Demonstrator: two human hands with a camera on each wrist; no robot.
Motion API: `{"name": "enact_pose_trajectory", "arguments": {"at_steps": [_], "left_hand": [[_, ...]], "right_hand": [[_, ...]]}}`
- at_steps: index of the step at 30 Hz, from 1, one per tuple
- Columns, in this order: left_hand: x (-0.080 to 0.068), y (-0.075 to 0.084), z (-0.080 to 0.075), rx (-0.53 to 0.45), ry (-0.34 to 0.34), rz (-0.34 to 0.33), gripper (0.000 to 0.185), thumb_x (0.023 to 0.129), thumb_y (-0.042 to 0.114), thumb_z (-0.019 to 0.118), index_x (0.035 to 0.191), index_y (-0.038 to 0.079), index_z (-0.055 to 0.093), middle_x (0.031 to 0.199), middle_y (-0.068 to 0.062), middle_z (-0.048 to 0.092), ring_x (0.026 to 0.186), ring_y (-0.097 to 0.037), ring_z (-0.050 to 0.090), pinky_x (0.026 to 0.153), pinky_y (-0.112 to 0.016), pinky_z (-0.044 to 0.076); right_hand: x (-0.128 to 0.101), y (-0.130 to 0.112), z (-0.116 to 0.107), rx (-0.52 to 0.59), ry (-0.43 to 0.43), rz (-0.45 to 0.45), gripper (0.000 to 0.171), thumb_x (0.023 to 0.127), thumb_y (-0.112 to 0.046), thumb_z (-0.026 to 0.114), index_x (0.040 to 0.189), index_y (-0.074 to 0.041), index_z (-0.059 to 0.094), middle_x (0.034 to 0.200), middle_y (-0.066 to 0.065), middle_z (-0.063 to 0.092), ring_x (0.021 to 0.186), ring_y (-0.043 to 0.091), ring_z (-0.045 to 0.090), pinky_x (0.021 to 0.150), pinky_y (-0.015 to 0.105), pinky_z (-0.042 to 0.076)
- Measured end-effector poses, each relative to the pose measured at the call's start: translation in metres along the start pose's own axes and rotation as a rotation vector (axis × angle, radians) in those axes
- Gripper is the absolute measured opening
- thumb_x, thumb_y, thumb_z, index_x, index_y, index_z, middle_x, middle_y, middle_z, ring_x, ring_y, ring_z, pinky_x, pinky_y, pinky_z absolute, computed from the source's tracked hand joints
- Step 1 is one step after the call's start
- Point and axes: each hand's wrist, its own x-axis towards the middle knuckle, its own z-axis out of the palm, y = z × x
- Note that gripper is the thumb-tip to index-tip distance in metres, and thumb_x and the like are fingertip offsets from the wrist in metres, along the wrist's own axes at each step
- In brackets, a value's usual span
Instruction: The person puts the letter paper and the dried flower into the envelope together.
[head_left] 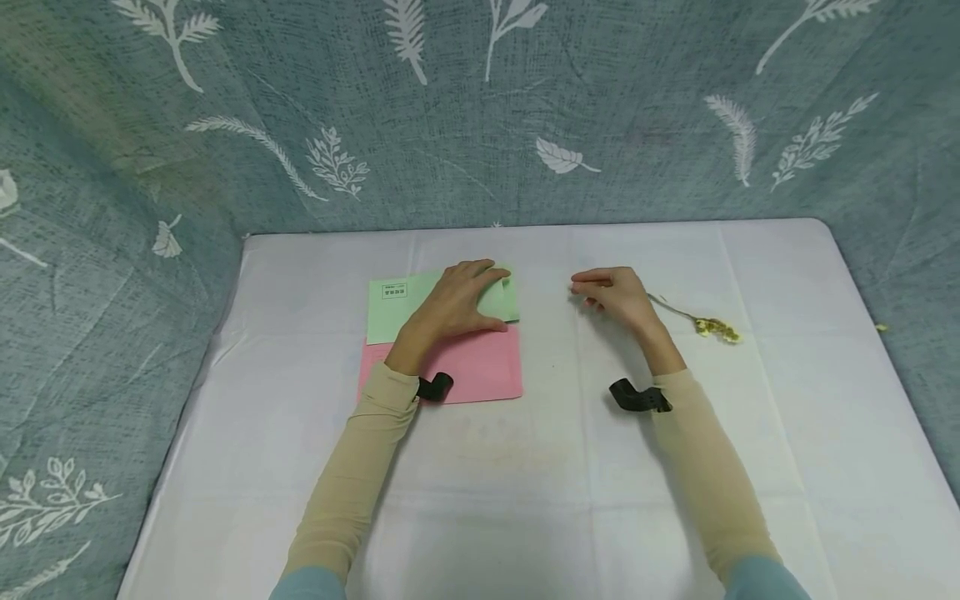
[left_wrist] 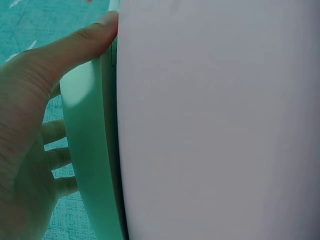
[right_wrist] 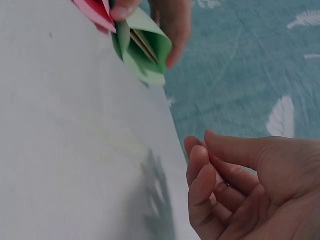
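Note:
My left hand [head_left: 454, 303] grips a light green envelope [head_left: 393, 307] near the middle of the white-covered table [head_left: 525, 475]. Thumb and fingers squeeze its right end so that it bows open, as the right wrist view shows on the green envelope [right_wrist: 145, 47]. A pink envelope [head_left: 480, 368] lies flat under it, toward me. My right hand [head_left: 611, 293] hovers a short way to the right, fingers loosely curled and empty [right_wrist: 235, 185]. A dried yellow flower sprig [head_left: 716, 327] lies just right of that hand. In the left wrist view my left hand [left_wrist: 25, 125] holds the green envelope [left_wrist: 85, 145] edge-on.
A blue-green cloth with white leaf prints [head_left: 480, 125] hangs behind and around the table. Black wrist-camera mounts [head_left: 637, 397] sit on both beige sleeves. A small yellow crumb [head_left: 882, 327] lies near the table's right edge.

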Motion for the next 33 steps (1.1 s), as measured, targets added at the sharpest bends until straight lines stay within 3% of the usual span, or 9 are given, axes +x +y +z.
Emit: {"name": "enact_pose_trajectory", "arguments": {"at_steps": [9, 15, 26, 29, 33], "left_hand": [[-0.001, 0.001, 0.000, -0.009, 0.002, -0.002, 0.084, 0.073, 0.051, 0.082, 0.142, 0.016, 0.050, 0.147, -0.016, 0.043, 0.136, -0.033, 0.038, 0.111, -0.052, 0.029], [0.000, 0.003, -0.002, -0.035, 0.010, 0.000, 0.083, 0.072, 0.051, 0.083, 0.141, 0.016, 0.053, 0.147, -0.015, 0.044, 0.137, -0.032, 0.038, 0.111, -0.052, 0.029], [0.001, 0.003, -0.001, -0.022, 0.011, -0.014, 0.082, 0.073, 0.050, 0.082, 0.141, 0.015, 0.052, 0.147, -0.016, 0.044, 0.136, -0.033, 0.039, 0.110, -0.051, 0.030], [0.002, 0.002, -0.001, -0.017, 0.008, -0.014, 0.083, 0.073, 0.051, 0.082, 0.141, 0.015, 0.052, 0.147, -0.016, 0.044, 0.136, -0.033, 0.039, 0.110, -0.051, 0.030], [0.003, 0.002, -0.002, -0.015, 0.006, -0.019, 0.083, 0.073, 0.051, 0.082, 0.141, 0.015, 0.052, 0.147, -0.016, 0.044, 0.135, -0.034, 0.040, 0.110, -0.052, 0.031]], "right_hand": [[-0.016, 0.010, -0.031, -0.053, 0.068, -0.020, 0.036, 0.096, -0.019, 0.064, 0.125, 0.001, 0.065, 0.110, 0.024, 0.068, 0.082, 0.022, 0.067, 0.063, 0.026, 0.054], [-0.032, 0.019, -0.052, -0.143, 0.110, -0.062, 0.037, 0.097, -0.019, 0.062, 0.126, 0.003, 0.063, 0.110, 0.026, 0.067, 0.076, 0.023, 0.067, 0.062, 0.029, 0.056], [-0.052, 0.044, -0.095, -0.197, 0.214, -0.025, 0.040, 0.098, -0.022, 0.060, 0.125, 0.007, 0.062, 0.110, 0.028, 0.065, 0.068, 0.003, 0.065, 0.059, 0.020, 0.053], [-0.058, 0.050, -0.105, -0.193, 0.238, -0.015, 0.041, 0.097, -0.023, 0.061, 0.124, 0.008, 0.062, 0.106, 0.024, 0.067, 0.068, -0.001, 0.064, 0.059, 0.017, 0.053], [-0.066, 0.058, -0.116, -0.220, 0.289, -0.007, 0.040, 0.096, -0.024, 0.063, 0.121, 0.008, 0.064, 0.095, 0.006, 0.071, 0.067, -0.004, 0.061, 0.058, 0.015, 0.051]]}}
